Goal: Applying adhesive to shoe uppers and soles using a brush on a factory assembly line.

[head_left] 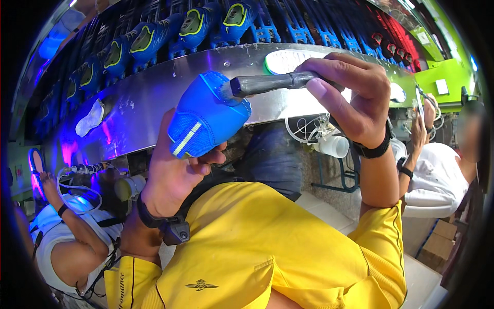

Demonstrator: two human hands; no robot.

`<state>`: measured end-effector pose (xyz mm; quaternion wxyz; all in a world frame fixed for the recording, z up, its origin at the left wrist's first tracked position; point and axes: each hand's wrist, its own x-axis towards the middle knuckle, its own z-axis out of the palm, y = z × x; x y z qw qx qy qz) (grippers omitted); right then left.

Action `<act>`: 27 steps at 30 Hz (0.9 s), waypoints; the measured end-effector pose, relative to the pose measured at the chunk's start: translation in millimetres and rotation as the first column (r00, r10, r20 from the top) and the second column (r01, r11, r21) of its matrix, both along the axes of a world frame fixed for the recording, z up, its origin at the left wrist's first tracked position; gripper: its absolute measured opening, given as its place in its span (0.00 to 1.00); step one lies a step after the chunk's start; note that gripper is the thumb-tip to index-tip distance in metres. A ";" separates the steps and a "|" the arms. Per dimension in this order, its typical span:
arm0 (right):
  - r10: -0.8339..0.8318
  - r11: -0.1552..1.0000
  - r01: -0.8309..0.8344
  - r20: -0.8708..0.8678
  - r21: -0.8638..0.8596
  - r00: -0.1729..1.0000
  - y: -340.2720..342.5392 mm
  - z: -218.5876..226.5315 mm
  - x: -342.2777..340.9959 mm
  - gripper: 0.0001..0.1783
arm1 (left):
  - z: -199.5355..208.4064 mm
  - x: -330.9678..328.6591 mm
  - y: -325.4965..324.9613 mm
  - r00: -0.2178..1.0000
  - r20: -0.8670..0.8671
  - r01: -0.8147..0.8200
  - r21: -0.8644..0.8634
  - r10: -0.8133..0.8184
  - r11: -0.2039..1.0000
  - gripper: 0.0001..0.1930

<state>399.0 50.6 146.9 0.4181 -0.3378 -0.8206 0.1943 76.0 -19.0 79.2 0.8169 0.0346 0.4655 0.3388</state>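
A blue shoe upper [206, 121] with a pale stripe is held up by my left hand [172, 180], whose fingers are closed round it from below. The fingers of my right hand [355, 95] pinch a brush [267, 83] by its dark handle. Its bristle end meets the upper near the top right edge, and the bristles are barely visible there. Just beyond my right hand, a white shoe sole [285, 61] with a green rim lies on the metal ledge, partly covered by my fingers.
Blue shoes [193, 28] stand on racks behind the metal ledge [170, 85]. Another pale sole [90, 118] lies at the ledge's left. A white container [335, 147] and tubing sit below my right wrist. Co-workers in white [437, 177] work on both sides.
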 end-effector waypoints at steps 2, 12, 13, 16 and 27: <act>0.000 1.000 0.000 0.001 -0.001 1.000 1.5 -1.3 1.5 0.12 | -3.4 0.8 -3.8 0.999 0.036 0.007 -0.006 -0.007 1.000 0.33; -0.020 0.990 0.020 0.007 -0.142 1.000 -8.9 -17.9 10.8 0.16 | -13.8 6.5 -16.5 0.948 0.318 -0.002 -0.049 0.017 0.999 0.25; -0.029 0.985 0.026 -0.015 -0.168 0.999 -10.3 -23.8 11.2 0.16 | -15.1 6.7 -17.5 0.942 0.335 -0.013 -0.059 0.032 0.998 0.25; -0.017 0.995 0.001 -0.160 -0.105 0.987 -8.2 -50.2 11.9 0.14 | -17.1 8.6 -16.9 0.930 0.366 -0.015 -0.069 0.039 0.998 0.28; -0.325 0.847 0.248 -0.088 -0.471 0.942 -38.7 -41.6 2.8 0.13 | -36.2 2.8 6.7 0.915 0.401 -0.056 0.232 -0.044 0.971 0.34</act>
